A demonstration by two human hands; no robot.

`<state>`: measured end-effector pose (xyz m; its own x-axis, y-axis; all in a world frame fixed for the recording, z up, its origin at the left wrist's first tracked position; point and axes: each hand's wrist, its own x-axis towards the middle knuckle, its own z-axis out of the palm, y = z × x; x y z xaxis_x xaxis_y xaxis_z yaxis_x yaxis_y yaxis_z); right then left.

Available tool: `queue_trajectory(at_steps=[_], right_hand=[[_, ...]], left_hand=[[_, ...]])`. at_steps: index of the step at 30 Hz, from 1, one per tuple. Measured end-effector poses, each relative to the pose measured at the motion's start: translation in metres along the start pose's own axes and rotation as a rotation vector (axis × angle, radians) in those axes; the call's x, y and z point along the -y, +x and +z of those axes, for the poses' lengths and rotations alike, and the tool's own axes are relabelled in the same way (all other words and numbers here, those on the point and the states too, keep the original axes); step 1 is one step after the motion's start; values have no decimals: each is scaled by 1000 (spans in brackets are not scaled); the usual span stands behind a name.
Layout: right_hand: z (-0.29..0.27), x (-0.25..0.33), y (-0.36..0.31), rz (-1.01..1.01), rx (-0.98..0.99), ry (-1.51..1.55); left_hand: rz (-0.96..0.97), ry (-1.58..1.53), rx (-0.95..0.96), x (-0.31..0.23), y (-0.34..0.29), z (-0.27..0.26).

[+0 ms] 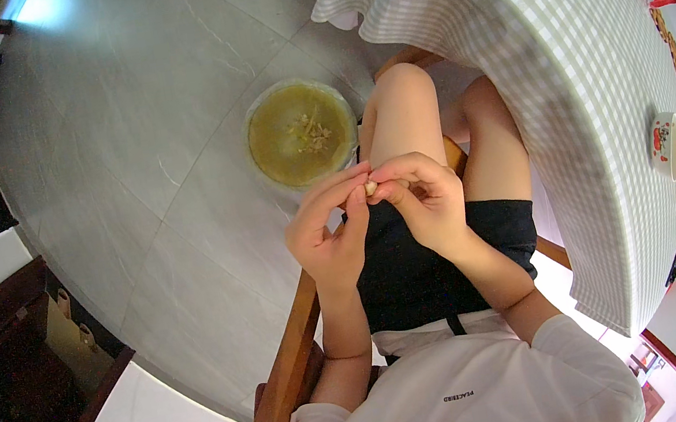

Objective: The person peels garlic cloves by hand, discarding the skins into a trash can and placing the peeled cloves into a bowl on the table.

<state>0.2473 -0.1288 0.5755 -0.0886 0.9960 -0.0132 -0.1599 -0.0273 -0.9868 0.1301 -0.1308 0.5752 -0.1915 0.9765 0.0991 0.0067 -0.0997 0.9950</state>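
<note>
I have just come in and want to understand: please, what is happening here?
A seated person holds a small, pale, roundish piece in the fingers of the left hand and the right hand, above black fabric shorts. On the grey tiled floor stands a round, yellow-green container with pale scraps inside.
</note>
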Motion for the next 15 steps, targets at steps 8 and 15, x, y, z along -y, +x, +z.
queue_trajectory(at_steps=[8, 15], right_hand=[[3, -4, -2, -60, -38, 95], [7, -1, 0, 9, -4, 258]], left_hand=[[40, -65, -79, 2, 0, 5], [102, 189, -126, -7, 0, 7]])
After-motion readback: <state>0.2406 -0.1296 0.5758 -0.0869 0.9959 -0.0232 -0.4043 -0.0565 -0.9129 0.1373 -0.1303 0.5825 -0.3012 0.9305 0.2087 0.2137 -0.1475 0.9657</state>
